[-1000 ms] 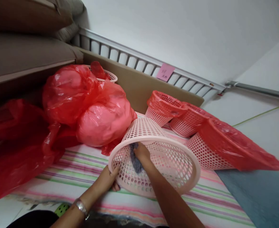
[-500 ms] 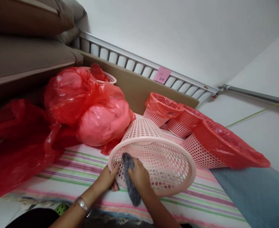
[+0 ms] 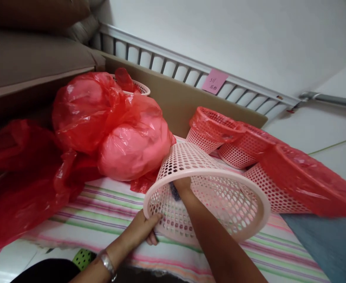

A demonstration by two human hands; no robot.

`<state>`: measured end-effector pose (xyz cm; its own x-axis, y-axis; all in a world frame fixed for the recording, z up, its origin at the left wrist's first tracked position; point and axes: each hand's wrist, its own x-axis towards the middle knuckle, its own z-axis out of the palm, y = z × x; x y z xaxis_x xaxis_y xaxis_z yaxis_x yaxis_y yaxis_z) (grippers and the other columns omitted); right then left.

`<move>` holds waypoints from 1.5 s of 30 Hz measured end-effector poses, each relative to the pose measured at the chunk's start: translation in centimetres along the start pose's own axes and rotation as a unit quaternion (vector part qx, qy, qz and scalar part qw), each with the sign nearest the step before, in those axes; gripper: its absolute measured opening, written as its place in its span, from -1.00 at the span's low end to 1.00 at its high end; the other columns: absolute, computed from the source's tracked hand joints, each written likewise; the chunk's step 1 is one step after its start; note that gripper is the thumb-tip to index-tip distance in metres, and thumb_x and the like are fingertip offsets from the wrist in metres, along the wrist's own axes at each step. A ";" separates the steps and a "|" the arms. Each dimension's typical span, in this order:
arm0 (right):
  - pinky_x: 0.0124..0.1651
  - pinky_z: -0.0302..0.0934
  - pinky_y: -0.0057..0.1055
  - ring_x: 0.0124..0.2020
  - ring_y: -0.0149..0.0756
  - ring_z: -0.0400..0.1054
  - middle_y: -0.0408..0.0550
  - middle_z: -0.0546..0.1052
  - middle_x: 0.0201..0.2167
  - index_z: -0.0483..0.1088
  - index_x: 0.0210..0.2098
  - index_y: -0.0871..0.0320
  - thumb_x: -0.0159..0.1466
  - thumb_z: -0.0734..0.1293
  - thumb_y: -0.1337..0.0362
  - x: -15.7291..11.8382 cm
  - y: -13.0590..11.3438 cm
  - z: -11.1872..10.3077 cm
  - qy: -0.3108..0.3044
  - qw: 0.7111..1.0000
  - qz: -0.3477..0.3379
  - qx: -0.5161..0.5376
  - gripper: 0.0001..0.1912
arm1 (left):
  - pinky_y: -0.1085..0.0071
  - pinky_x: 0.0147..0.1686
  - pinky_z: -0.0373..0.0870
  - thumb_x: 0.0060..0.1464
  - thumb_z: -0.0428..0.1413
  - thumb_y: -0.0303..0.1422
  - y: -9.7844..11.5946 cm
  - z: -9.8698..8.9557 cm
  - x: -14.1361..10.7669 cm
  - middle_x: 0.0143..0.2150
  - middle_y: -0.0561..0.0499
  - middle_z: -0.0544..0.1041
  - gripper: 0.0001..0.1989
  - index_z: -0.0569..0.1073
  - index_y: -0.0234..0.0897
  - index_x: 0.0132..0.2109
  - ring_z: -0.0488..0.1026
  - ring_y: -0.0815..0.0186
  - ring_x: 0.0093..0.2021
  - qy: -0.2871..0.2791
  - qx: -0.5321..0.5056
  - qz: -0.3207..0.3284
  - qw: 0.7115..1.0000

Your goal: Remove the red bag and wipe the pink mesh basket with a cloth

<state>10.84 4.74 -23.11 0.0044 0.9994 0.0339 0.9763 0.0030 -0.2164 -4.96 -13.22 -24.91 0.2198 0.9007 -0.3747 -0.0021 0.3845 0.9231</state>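
Note:
A pale pink perforated plastic basket [image 3: 190,159] lies on its side on the striped sheet, its wide mouth facing me. My left hand [image 3: 148,228] grips the basket's rim at the lower left, thumb inside and fingers outside. Deep inside the basket is my right hand [image 3: 183,184], closed on a dark grey cloth [image 3: 174,192] against the upper left part of the inner wall. The basket's rim and wall partly hide the fingers of this hand and much of the cloth.
Full red plastic bags [image 3: 134,145] touch the basket's far left side. Several baskets lined with red bags [image 3: 214,122] stand to the right. Behind are a beige board [image 3: 173,106] and a white slatted rail [image 3: 158,63] with a pink note [image 3: 214,81]. Folded brown bedding [image 3: 43,59] is at left.
My right hand has moved with the cloth from the basket's mouth deeper inside, up along the wall. My left hand stays on the rim. The view has shifted slightly left.

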 end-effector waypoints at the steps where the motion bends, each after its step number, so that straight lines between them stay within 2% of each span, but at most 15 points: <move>1: 0.13 0.06 -0.21 0.17 -0.06 0.16 -0.02 0.27 0.20 0.18 0.20 0.04 0.34 0.05 0.08 0.0 0.0 -0.1 -0.003 1.000 0.003 -0.005 -0.53 | 0.50 -0.70 0.35 0.07 -0.03 0.01 0.5 -0.3 -0.1 -0.73 0.03 0.45 -0.52 0.41 -0.39 -0.27 0.41 0.34 -0.73 0.012 0.005 0.010 1.000; 4: 0.03 0.13 -0.25 0.09 -0.05 0.26 0.02 0.37 0.12 0.27 0.14 0.07 0.32 0.09 0.16 -0.2 -0.2 -0.6 -0.024 0.999 0.006 -0.022 -0.57 | 0.49 -0.71 0.36 0.09 -0.05 0.02 1.0 -1.2 -0.2 -0.73 0.04 0.45 -0.53 0.42 -0.36 -0.25 0.42 0.32 -0.73 0.049 0.017 0.040 0.998; 7: -0.06 0.17 -0.31 0.00 -0.09 0.34 0.06 0.46 0.00 0.32 0.08 0.12 0.23 0.18 0.26 -2.2 -0.7 -1.1 -0.039 0.999 0.001 -0.036 -0.58 | 0.49 -0.74 0.34 0.11 -0.12 0.05 0.0 -1.3 0.1 -0.79 0.07 0.40 -0.49 0.38 -0.36 -0.23 0.37 0.32 -0.78 0.050 0.008 0.038 0.998; 11: -0.10 0.18 -0.37 -0.08 -0.17 0.37 0.03 0.47 -0.07 0.28 0.08 0.09 0.17 0.21 0.29 -9.0 -1.3 -1.3 -0.056 0.996 -0.065 -0.037 -0.54 | 0.48 -0.74 0.35 0.05 -0.13 0.15 -1.4 -1.1 0.7 -0.79 0.08 0.42 -0.41 0.33 -0.34 -0.16 0.40 0.30 -0.77 0.041 -0.012 0.050 0.998; 15: -0.09 0.18 -0.37 -0.07 -0.16 0.36 0.03 0.42 -0.03 0.31 0.03 0.06 0.12 0.24 0.31 -17.1 -1.2 -1.3 -0.078 0.990 -0.103 -0.049 -0.55 | 0.49 -0.77 0.30 0.00 -0.15 0.21 -1.7 -0.9 0.9 -0.80 0.06 0.41 -0.38 0.34 -0.31 -0.29 0.38 0.31 -0.79 0.041 -0.014 0.039 0.998; 18: -0.10 0.18 -0.35 -0.07 -0.15 0.36 0.04 0.39 -0.01 0.29 0.03 0.05 0.11 0.24 0.34 -19.8 -0.7 -1.4 -0.083 0.990 -0.103 -0.057 -0.54 | 0.49 -0.78 0.28 0.00 -0.16 0.21 -1.8 -0.6 1.0 -0.80 0.05 0.42 -0.40 0.31 -0.28 -0.36 0.37 0.31 -0.79 0.044 -0.017 0.036 0.998; 21: -0.11 0.18 -0.37 -0.08 -0.17 0.36 0.02 0.42 -0.07 0.28 0.04 0.06 0.14 0.22 0.32 -18.2 -0.1 -1.3 -0.065 0.992 -0.093 -0.056 -0.56 | 0.49 -0.76 0.29 0.02 -0.17 0.18 -1.8 -0.2 0.8 -0.81 0.07 0.40 -0.42 0.31 -0.30 -0.33 0.36 0.33 -0.79 0.033 -0.017 0.024 0.999; 24: -0.13 0.18 -0.37 -0.10 -0.17 0.36 0.04 0.42 -0.07 0.26 0.06 0.11 0.18 0.20 0.30 -13.6 0.0 -0.9 -0.027 0.995 -0.059 -0.069 -0.57 | 0.49 -0.76 0.29 0.04 -0.16 0.13 -1.6 0.0 0.6 -0.81 0.09 0.40 -0.43 0.32 -0.34 -0.26 0.35 0.34 -0.80 0.014 -0.013 0.019 1.000; 27: -0.15 0.20 -0.33 -0.11 -0.14 0.37 0.08 0.43 -0.07 0.22 0.10 0.14 0.20 0.19 0.29 -8.3 -0.3 -0.4 -0.008 0.997 -0.034 -0.075 -0.54 | 0.49 -0.75 0.28 0.05 -0.16 0.12 -1.5 0.2 0.3 -0.80 0.08 0.40 -0.44 0.32 -0.36 -0.28 0.33 0.35 -0.80 0.005 -0.011 0.024 1.000; 30: -0.06 0.18 -0.31 -0.01 -0.13 0.33 0.06 0.43 0.00 0.21 0.14 0.09 0.27 0.15 0.24 -4.0 -0.6 0.0 0.013 0.999 -0.025 -0.030 -0.56 | 0.47 -0.74 0.29 0.05 -0.18 0.12 -1.5 0.3 0.3 -0.80 0.07 0.39 -0.42 0.32 -0.37 -0.29 0.32 0.36 -0.80 0.004 -0.011 0.019 1.000; 34: 0.08 0.10 -0.31 0.10 -0.15 0.23 0.01 0.41 0.06 0.28 0.09 0.10 0.33 0.07 0.15 -0.8 -0.5 0.2 0.058 0.997 -0.038 0.043 -0.60 | 0.47 -0.73 0.28 0.04 -0.17 0.13 -1.2 0.5 0.2 -0.79 0.08 0.39 -0.40 0.33 -0.39 -0.26 0.31 0.37 -0.80 -0.006 -0.013 0.014 1.000; 37: 0.10 0.09 -0.31 0.09 -0.15 0.25 0.01 0.42 0.05 0.33 0.03 0.12 0.32 0.09 0.13 0.0 -0.2 0.1 0.051 0.996 -0.046 0.060 -0.61 | 0.49 -0.72 0.28 0.03 -0.16 0.13 -1.1 0.6 0.2 -0.79 0.08 0.38 -0.41 0.34 -0.38 -0.32 0.30 0.39 -0.79 -0.010 -0.007 0.011 1.000; 40: 0.09 0.09 -0.31 0.10 -0.14 0.24 0.02 0.39 0.09 0.32 0.06 0.11 0.29 0.13 0.17 -0.9 -0.1 -0.2 0.017 0.998 -0.049 0.042 -0.61 | 0.51 -0.72 0.27 0.03 -0.16 0.13 -1.4 0.8 0.3 -0.79 0.10 0.37 -0.41 0.35 -0.38 -0.31 0.29 0.41 -0.79 -0.007 -0.002 0.014 1.000; 42: 0.03 0.14 -0.30 0.06 -0.12 0.29 0.06 0.42 0.04 0.31 0.06 0.13 0.25 0.17 0.23 -3.0 -0.3 -0.4 -0.014 0.999 -0.044 0.016 -0.60 | 0.53 -0.73 0.25 0.05 -0.16 0.11 -1.7 0.8 0.5 -0.78 0.10 0.38 -0.44 0.35 -0.36 -0.33 0.29 0.43 -0.79 -0.002 0.000 0.013 1.000; 45: -0.06 0.19 -0.33 -0.06 -0.14 0.36 0.08 0.47 -0.07 0.29 0.06 0.15 0.17 0.21 0.30 -8.3 -0.8 -0.7 -0.038 0.997 -0.058 -0.018 -0.57 | 0.54 -0.74 0.26 0.05 -0.14 0.10 -2.1 0.8 0.7 -0.77 0.08 0.41 -0.45 0.36 -0.35 -0.31 0.31 0.42 -0.79 -0.004 -0.001 0.015 1.000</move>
<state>10.18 -3.56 -22.58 -0.1244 0.9921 -0.0176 0.9765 0.1193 -0.1797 -4.03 -13.54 -27.01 0.2269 0.9101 -0.3467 -0.0112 0.3584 0.9335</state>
